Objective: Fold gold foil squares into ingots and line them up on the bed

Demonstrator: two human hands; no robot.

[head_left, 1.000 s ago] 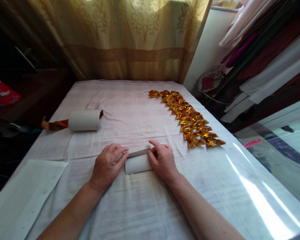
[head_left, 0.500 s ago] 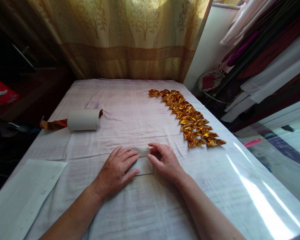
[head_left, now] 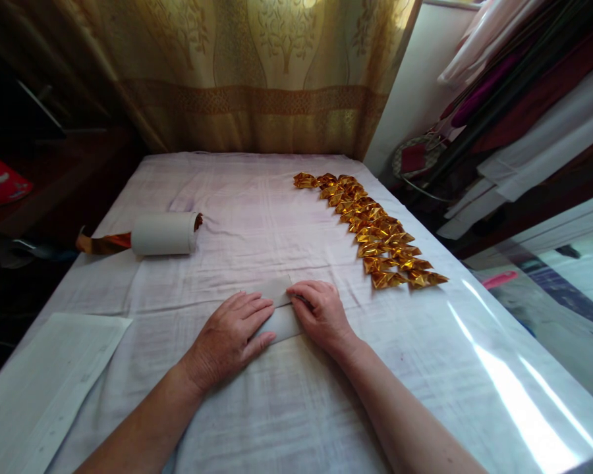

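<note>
A small folded sheet of pale paper [head_left: 279,309] lies flat on the white cloth [head_left: 257,217] near the front middle. My left hand [head_left: 230,336] rests flat on its left part, fingers stretched out. My right hand [head_left: 321,315] sits at its right edge with fingers curled, fingertips pressing down on the paper's upper fold. A long double row of several folded gold-foil pieces [head_left: 375,234] runs along the right side of the cloth, beyond my right hand.
A white paper roll [head_left: 164,233] with gold foil sticking out lies at the left. White sheets [head_left: 49,382] sit at the near left corner. A curtain [head_left: 247,72] hangs behind. Clear plastic [head_left: 514,382] covers the near right. Stacked fabrics and rods stand at the right.
The paper, a rounded tube a second ago, now lies pressed flat. My left hand spread out over it, and my right hand shifted down onto its upper fold.
</note>
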